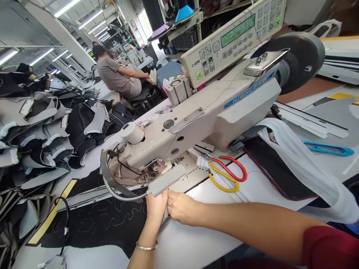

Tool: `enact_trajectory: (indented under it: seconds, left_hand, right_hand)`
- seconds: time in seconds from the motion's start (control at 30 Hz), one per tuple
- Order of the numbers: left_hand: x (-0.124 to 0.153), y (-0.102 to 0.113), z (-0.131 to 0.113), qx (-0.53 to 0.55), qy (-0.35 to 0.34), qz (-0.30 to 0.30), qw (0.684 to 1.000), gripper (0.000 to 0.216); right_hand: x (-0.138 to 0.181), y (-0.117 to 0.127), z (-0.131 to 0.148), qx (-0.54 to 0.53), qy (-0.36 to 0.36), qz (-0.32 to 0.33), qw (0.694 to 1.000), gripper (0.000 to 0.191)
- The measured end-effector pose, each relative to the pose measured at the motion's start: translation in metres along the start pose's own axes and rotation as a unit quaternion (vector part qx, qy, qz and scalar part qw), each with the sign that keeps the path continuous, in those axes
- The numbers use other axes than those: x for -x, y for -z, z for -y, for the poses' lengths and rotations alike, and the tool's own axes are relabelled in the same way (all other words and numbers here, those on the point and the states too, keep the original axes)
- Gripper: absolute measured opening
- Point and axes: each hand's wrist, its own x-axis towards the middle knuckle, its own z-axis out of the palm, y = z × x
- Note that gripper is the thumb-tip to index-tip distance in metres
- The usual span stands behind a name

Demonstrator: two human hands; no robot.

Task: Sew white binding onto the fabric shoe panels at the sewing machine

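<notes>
A beige industrial sewing machine (202,116) lies across the white table (196,243). My left hand (155,207) and my right hand (181,207) meet in front of the needle area, under the grey lamp head (166,181) on its flexible neck. Both hands press down on the work piece, black fabric (106,220) with squiggly chalk marks. The fingers are curled against it and partly hidden behind the lamp. A silver bracelet (147,246) circles my left wrist.
Red- and yellow-handled scissors (227,173) lie right of the needle plate. Blue thread snips (329,149) and a white strap bundle (305,168) sit further right. A control panel (232,35) stands behind the machine. Piles of grey and black cut pieces (36,134) fill the left. A seated person (120,76) works behind.
</notes>
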Motion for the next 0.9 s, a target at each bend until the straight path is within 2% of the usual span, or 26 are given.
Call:
enact_trajectory:
  seconds: [0.47, 0.63, 0.77, 0.9]
  left_hand:
    - [-0.001, 0.004, 0.001, -0.003, -0.02, 0.025, 0.999, 0.036]
    - [-0.001, 0.003, -0.001, -0.022, -0.023, 0.004, 0.999, 0.033]
    - [0.004, 0.004, -0.008, -0.043, 0.001, -0.02, 0.999, 0.034]
    - [0.018, 0.019, -0.015, -0.076, -0.023, 0.012, 0.997, 0.038]
  right_hand:
    - [-0.004, 0.017, -0.003, -0.002, 0.003, 0.047, 0.999, 0.012]
    - [-0.004, 0.021, 0.001, 0.017, 0.004, 0.056, 0.998, 0.011]
    - [0.005, 0.028, 0.017, 0.048, 0.007, 0.048, 0.998, 0.014]
    - [0.019, 0.03, 0.028, 0.052, 0.042, -0.004, 0.998, 0.019]
